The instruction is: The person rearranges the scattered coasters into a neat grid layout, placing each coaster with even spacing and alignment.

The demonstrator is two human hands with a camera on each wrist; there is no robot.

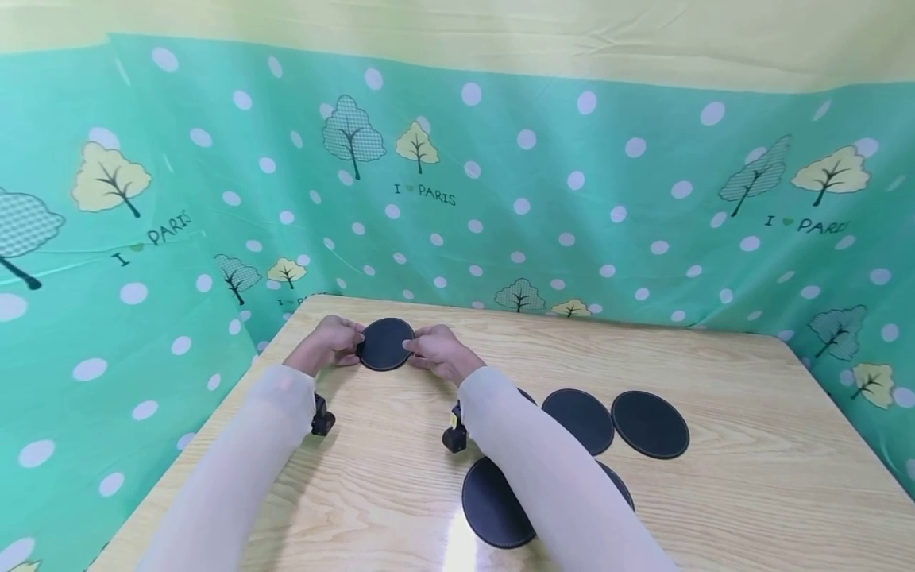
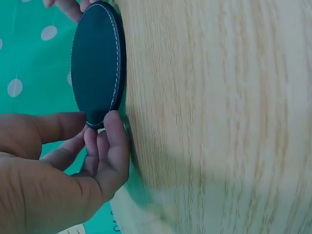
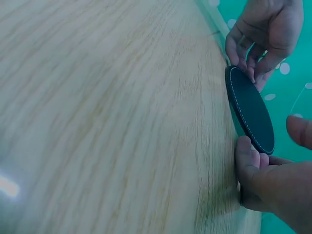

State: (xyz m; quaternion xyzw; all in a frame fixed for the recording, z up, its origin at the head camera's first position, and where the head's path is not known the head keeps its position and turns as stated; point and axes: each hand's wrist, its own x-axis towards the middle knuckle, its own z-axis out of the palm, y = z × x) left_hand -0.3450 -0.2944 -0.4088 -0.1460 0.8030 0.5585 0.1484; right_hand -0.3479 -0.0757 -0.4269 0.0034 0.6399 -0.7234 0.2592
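Observation:
A round black coaster [image 1: 386, 344] with pale edge stitching is between my two hands near the table's far left corner. My left hand [image 1: 338, 340] pinches its left edge; in the left wrist view the thumb [image 2: 66, 126] lies over the rim and the fingers at its side. At the opposite edge, my right hand [image 1: 442, 349] holds the coaster with curled fingers. The right wrist view shows those fingers [image 3: 245, 158] at the rim of the coaster [image 3: 251, 109], while the thumb [image 3: 300, 130] stands raised off its face. Part of the coaster's underside is hidden.
Several more black coasters lie on the wooden table [image 1: 750, 445] at the right, among them one at the far right [image 1: 650, 424], one beside it [image 1: 577, 421] and one nearer me [image 1: 498, 504]. My right sleeve covers some. A green printed curtain [image 1: 572, 199] hangs behind and left.

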